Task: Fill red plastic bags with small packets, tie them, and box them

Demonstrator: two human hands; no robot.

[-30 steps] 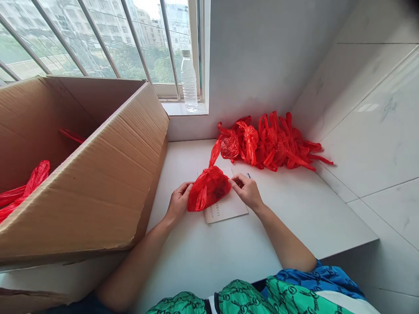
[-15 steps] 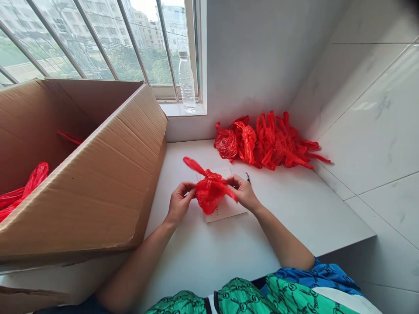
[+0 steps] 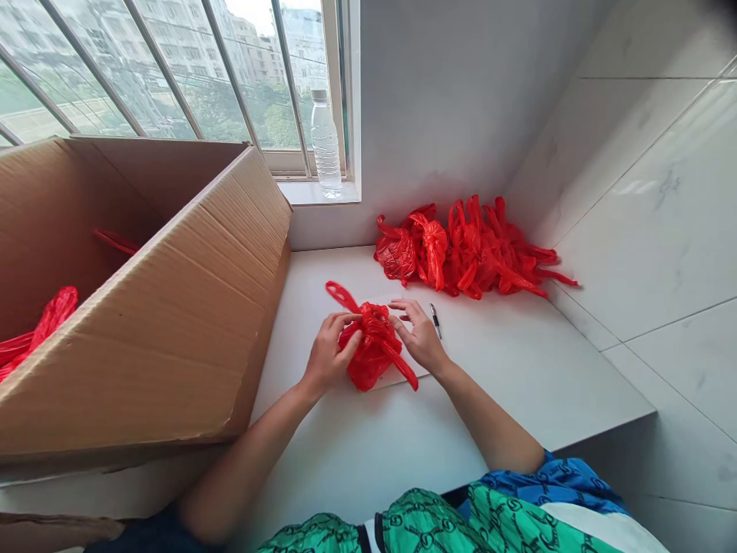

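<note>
Bag (image 3: 367, 367) over notebook (image 3: 392, 376); pen (image 3: 436, 322) nearby

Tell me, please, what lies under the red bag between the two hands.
Under the red bag is white paper on the white table; parts show beyond the bag and along its near side. The middle is covered, so anything written there cannot be seen.

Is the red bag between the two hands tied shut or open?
Tied shut, it seems: the red bag is bunched into a knot, with handle ends sticking out on opposite sides.
</note>
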